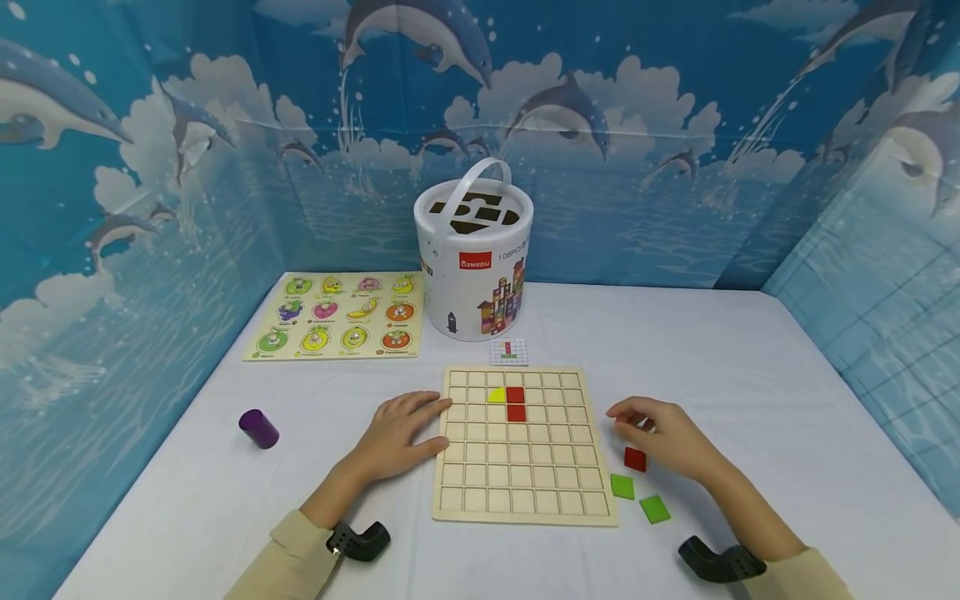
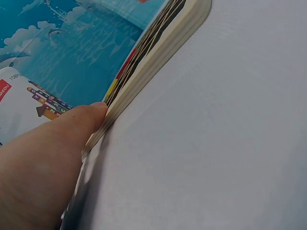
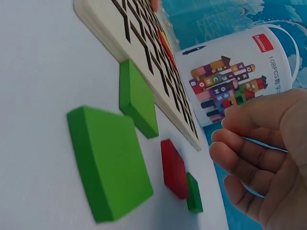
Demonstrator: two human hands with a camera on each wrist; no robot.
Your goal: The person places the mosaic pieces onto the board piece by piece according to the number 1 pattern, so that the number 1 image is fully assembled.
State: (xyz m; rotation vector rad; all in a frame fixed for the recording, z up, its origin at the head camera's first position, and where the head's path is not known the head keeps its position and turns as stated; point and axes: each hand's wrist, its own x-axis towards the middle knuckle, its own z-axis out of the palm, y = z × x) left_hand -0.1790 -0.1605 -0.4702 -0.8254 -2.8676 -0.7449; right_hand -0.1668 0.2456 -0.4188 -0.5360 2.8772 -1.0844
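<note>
A wooden grid board lies in the middle of the table. On it sit a yellow curved-edge piece and two red squares. Along the board's left edge my left hand rests, thumb and fingertips touching the rim. Right of the board, my right hand hovers with loosely bent fingers and nothing visible in them. Beneath and nearer me lie a red tile and two green tiles. The right wrist view shows another green tile behind the red one, hidden by the hand in the head view.
A small printed pattern card lies between the board and a white lidded bucket. A fruit picture board is at the back left. One purple cylinder lies on the left. A dolphin-print curtain surrounds the table.
</note>
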